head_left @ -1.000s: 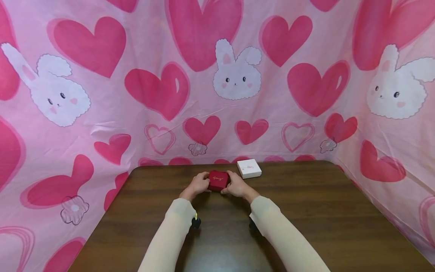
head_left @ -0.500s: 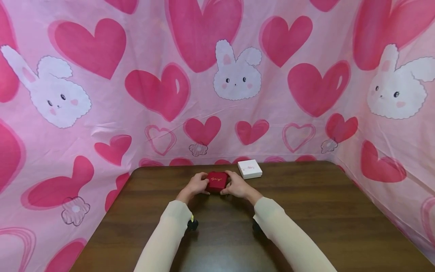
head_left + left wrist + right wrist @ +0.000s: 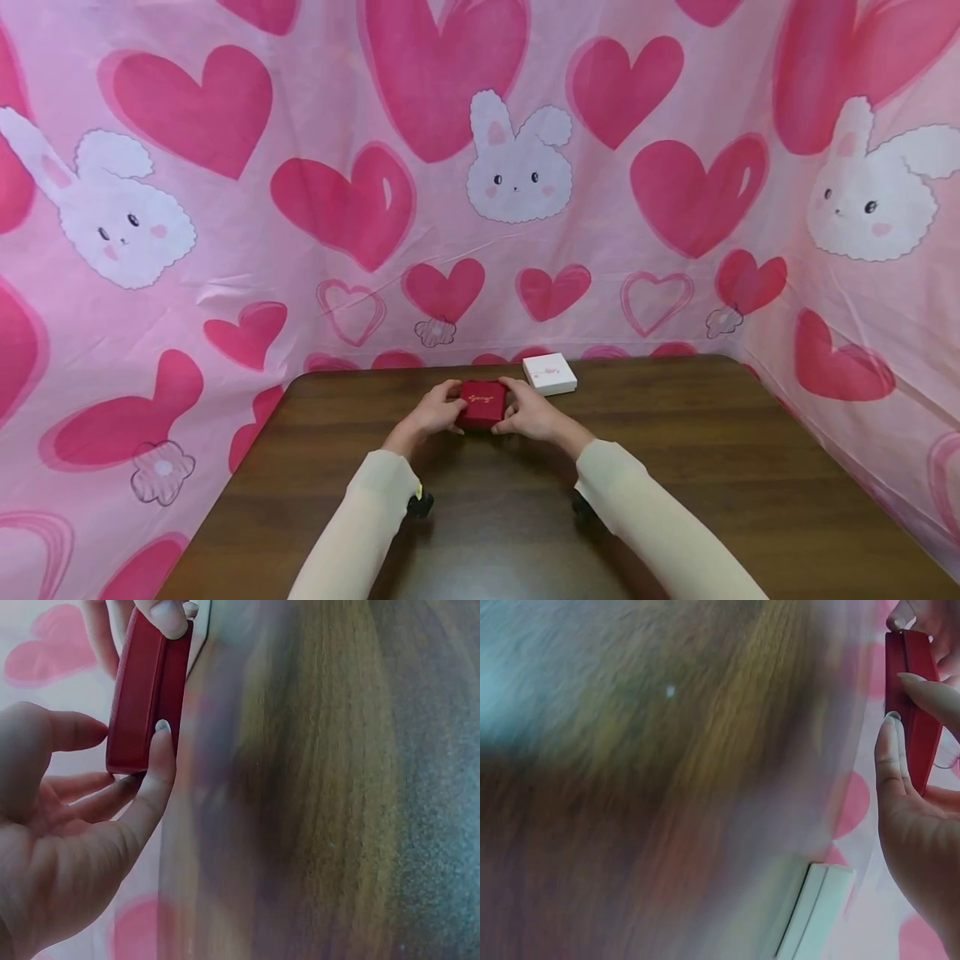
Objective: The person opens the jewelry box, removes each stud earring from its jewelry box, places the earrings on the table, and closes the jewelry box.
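Observation:
Between both hands is a small red gift box (image 3: 482, 403) with gold script on its lid. My left hand (image 3: 437, 408) grips its left side, and my right hand (image 3: 528, 411) grips the right side. In the left wrist view the box (image 3: 142, 694) shows a seam between lid and base; the left hand (image 3: 82, 832) has fingertips and thumb against its near end. The right wrist view shows the right hand (image 3: 919, 832) with a thumb and fingers on the box (image 3: 921, 735). The box's underside is hidden in the head view.
A white flat box (image 3: 550, 374) with pinkish lettering lies just behind and right of the red box, near the back edge of the brown wooden table (image 3: 675, 467). A pink heart-and-rabbit cloth (image 3: 480, 242) hangs around the table's back and sides.
The red box has come slightly nearer the person, still between both hands, and its lid faces the head camera a little more. The forearms have spread apart. The white box stays put.

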{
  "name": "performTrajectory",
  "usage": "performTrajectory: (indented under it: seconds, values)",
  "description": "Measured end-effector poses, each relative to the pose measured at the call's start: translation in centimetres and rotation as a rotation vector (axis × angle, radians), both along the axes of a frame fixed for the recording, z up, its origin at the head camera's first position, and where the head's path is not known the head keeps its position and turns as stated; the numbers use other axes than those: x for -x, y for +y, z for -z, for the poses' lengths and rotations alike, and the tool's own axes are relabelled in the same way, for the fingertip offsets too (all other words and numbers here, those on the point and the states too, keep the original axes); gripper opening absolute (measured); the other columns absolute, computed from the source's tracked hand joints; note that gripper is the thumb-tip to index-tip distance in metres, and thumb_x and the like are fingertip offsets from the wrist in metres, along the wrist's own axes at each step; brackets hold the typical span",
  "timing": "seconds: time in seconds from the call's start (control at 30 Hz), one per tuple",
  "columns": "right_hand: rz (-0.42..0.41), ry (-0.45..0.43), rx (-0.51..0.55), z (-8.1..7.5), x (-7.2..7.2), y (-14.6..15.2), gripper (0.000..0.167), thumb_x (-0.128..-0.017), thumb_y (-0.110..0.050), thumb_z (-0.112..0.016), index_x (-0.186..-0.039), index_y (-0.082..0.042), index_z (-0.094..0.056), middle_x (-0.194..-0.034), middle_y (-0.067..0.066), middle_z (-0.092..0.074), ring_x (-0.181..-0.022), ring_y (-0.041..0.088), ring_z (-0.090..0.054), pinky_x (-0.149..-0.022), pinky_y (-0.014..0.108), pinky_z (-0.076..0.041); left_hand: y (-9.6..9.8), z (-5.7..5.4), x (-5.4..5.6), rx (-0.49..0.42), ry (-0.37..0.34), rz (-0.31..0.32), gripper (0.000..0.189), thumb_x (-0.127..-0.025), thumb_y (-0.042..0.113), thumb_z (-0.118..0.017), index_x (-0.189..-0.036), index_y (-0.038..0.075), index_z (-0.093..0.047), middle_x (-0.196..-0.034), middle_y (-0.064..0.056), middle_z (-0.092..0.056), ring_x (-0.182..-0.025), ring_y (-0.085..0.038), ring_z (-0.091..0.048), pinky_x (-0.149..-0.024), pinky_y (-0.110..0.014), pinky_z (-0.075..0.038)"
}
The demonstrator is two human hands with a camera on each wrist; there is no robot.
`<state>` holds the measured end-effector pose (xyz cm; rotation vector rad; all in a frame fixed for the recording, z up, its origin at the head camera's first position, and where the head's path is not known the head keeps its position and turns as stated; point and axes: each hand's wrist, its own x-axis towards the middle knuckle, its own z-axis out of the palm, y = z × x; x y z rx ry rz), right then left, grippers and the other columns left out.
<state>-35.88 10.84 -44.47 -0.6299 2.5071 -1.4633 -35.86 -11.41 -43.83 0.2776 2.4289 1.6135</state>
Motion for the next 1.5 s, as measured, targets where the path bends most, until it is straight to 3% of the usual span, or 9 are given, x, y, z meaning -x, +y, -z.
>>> performTrajectory:
  seconds: [0.2,0.37,0.43,0.53,0.7,1.03,1.33,1.5]
  values:
    - [-0.032,-0.004,0.053,-0.5,-0.6,0.8,0.099,-0.077,0.003,-0.084,-0.155,0.009,-0.024,-0.139,0.028,-0.042,-0.077,0.016,-0.068,-0.068,0.028,-0.053,0.3,-0.5,-0.5,0.013,0.037,0.028,0.055,-0.101,0.009,-0.059,-0.151,-0.001,-0.039,-0.145,-0.025,-0.049,-0.086,-0.025,-0.066,-0.070,-0.045,-0.060]
    - [-0.060,-0.011,0.078,-1.0,-1.1,1.5,0.098,-0.078,0.004,-0.083,-0.155,0.009,-0.023,-0.116,0.024,-0.060,-0.078,0.021,-0.068,-0.068,0.028,-0.053,0.4,-0.9,-0.8,0.026,0.067,0.063,0.058,-0.100,0.013,-0.063,-0.150,-0.001,-0.038,-0.145,-0.023,-0.049,-0.071,-0.024,-0.062,-0.072,-0.047,-0.059]
    - [-0.070,-0.007,0.077,-1.2,-1.2,1.8,0.097,-0.079,0.003,-0.083,-0.155,0.008,-0.023,-0.110,0.022,-0.063,-0.079,0.022,-0.068,-0.069,0.028,-0.053,0.3,-1.1,-1.0,0.020,0.070,0.094,0.062,-0.098,0.015,-0.066,-0.151,-0.001,-0.037,-0.146,-0.023,-0.048,-0.074,-0.029,-0.063,-0.073,-0.048,-0.059]
    - [-0.085,-0.004,0.081,-1.4,-1.5,2.2,0.096,-0.080,0.002,-0.083,-0.155,0.007,-0.024,-0.120,0.023,-0.059,-0.081,0.024,-0.067,-0.071,0.029,-0.054,0.0,-1.5,-1.4,0.007,0.053,0.146,0.076,-0.093,0.021,-0.075,-0.154,0.004,-0.034,-0.142,-0.019,-0.050,-0.088,-0.035,-0.064,-0.079,-0.047,-0.059]
    - [-0.098,-0.014,0.088,-1.6,-2.0,2.8,0.094,-0.081,0.000,-0.083,-0.155,0.004,-0.026,-0.138,0.024,-0.044,-0.086,0.029,-0.066,-0.077,0.032,-0.056,-0.3,-1.4,-1.9,-0.022,0.048,0.212,0.095,-0.081,0.025,-0.087,-0.155,0.010,-0.029,-0.138,-0.014,-0.051,-0.103,-0.028,-0.063,-0.088,-0.042,-0.057]
    - [-0.134,0.013,0.092,-1.7,-2.4,3.6,0.093,-0.081,0.000,-0.083,-0.154,0.007,-0.025,-0.125,0.026,-0.050,-0.083,0.024,-0.065,-0.073,0.028,-0.056,0.4,-0.9,-2.4,-0.064,0.134,0.205,0.093,-0.077,-0.003,-0.085,-0.152,0.003,-0.031,-0.145,-0.018,-0.044,-0.091,-0.022,-0.064,-0.084,-0.036,-0.057]
    - [-0.141,0.004,0.077,-2.2,-2.9,4.2,0.094,-0.081,0.002,-0.082,-0.155,0.006,-0.025,-0.116,0.021,-0.058,-0.086,0.031,-0.065,-0.074,0.029,-0.056,0.8,-0.4,-2.7,-0.036,0.129,0.213,0.088,-0.081,-0.002,-0.082,-0.151,0.008,-0.031,-0.138,-0.018,-0.049,-0.091,-0.022,-0.066,-0.077,-0.036,-0.057]
    - [-0.157,-0.005,0.061,-2.2,-3.2,4.8,0.096,-0.081,-0.001,-0.083,-0.156,0.007,-0.022,-0.109,0.018,-0.060,-0.084,0.025,-0.065,-0.073,0.030,-0.056,1.1,-0.3,-2.9,-0.010,0.125,0.215,0.089,-0.080,-0.004,-0.082,-0.152,0.007,-0.031,-0.126,-0.016,-0.058,-0.089,-0.022,-0.067,-0.076,-0.036,-0.058]
